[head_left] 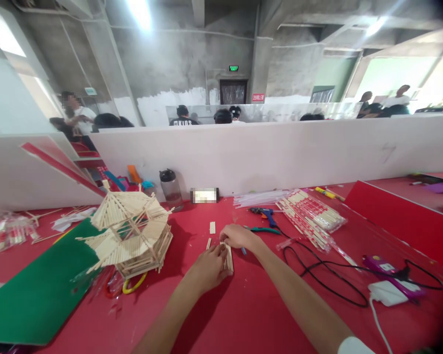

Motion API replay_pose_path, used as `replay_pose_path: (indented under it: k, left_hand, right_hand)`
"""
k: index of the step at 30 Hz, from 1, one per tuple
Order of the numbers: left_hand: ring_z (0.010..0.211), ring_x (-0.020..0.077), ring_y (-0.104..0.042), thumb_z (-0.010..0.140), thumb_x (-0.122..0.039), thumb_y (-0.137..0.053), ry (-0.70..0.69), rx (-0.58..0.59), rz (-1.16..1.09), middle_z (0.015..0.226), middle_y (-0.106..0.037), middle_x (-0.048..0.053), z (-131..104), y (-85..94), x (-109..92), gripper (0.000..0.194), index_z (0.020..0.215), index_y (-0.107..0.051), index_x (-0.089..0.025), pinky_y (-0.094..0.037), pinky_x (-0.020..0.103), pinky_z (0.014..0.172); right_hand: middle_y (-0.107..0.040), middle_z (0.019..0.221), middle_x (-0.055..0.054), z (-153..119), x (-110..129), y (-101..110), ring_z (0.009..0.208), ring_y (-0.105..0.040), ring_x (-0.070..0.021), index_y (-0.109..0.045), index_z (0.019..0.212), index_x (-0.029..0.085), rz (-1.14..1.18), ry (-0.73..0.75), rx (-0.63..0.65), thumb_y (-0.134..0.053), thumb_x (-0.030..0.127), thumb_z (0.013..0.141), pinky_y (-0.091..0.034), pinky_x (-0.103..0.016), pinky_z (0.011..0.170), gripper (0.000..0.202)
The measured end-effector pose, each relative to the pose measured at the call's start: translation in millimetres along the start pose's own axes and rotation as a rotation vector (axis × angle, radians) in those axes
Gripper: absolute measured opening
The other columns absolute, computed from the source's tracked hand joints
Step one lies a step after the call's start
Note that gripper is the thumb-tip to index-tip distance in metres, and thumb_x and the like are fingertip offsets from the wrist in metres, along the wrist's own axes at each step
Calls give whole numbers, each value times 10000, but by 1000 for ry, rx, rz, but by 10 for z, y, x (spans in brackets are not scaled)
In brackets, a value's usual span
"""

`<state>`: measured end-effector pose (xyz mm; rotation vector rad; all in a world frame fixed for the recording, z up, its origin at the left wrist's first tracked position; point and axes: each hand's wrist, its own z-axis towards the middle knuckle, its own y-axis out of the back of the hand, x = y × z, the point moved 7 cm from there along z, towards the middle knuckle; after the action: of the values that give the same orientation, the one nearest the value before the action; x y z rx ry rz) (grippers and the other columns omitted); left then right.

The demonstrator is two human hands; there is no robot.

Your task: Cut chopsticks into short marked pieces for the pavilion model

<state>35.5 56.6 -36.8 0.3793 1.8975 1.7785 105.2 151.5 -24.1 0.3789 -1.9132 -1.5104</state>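
From the head view, I see a row of slim wooden sticks [229, 260] lying side by side on the red bench [251, 319], directly in front of the person and between the two hands. The left hand [206, 268] lies over the row's left side, fingers bent across it and touching the wood. The right hand [239, 237] is curled at the far end, its fingertips drawn close together; whether either grip is clamped on a stick or only pressing, I can't tell, since the fingers cover the contact.

A short flat stick piece [212, 227] sits just beyond the hands. To the left stands a tiered stick pavilion [140, 221]; to the right are a blue glue gun [268, 215], green-handled pliers [265, 230] and bagged sticks [313, 211].

I'd judge the row very light, each stick stiff along its length but easy to snap, and dry rather than slippery. If the sticks are only loosely joined, the row would likely splay when squeezed unevenly, so both long edges, near mid-length, look like the safest hold.
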Motion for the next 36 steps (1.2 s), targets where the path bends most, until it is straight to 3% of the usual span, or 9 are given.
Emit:
replay_pose_path:
  k: [13, 36]
  left_hand:
    - [1349, 288, -417, 822, -365, -643, -25, 72, -169, 1480, -427, 120, 1, -11, 231, 624, 1393, -457, -192, -375, 408, 1104]
    - [1363, 290, -392, 845, -336, -594, -48, 56, -162, 1467, -432, 123, -6, -50, 202, 591, 1395, -426, -199, -350, 417, 1112]
  right_hand:
    - [-759, 988, -41, 51, -44, -1, 940, -691, -204, -764, 979, 237, 64, 14, -14, -541, 128, 784, -453, -227, 741, 315]
    - [-751, 1032, -30, 48, -79, 12, 940, -690, -180, -745, 1047, 216, 175, 118, 41, -531, 121, 798, -464, -203, 753, 342]
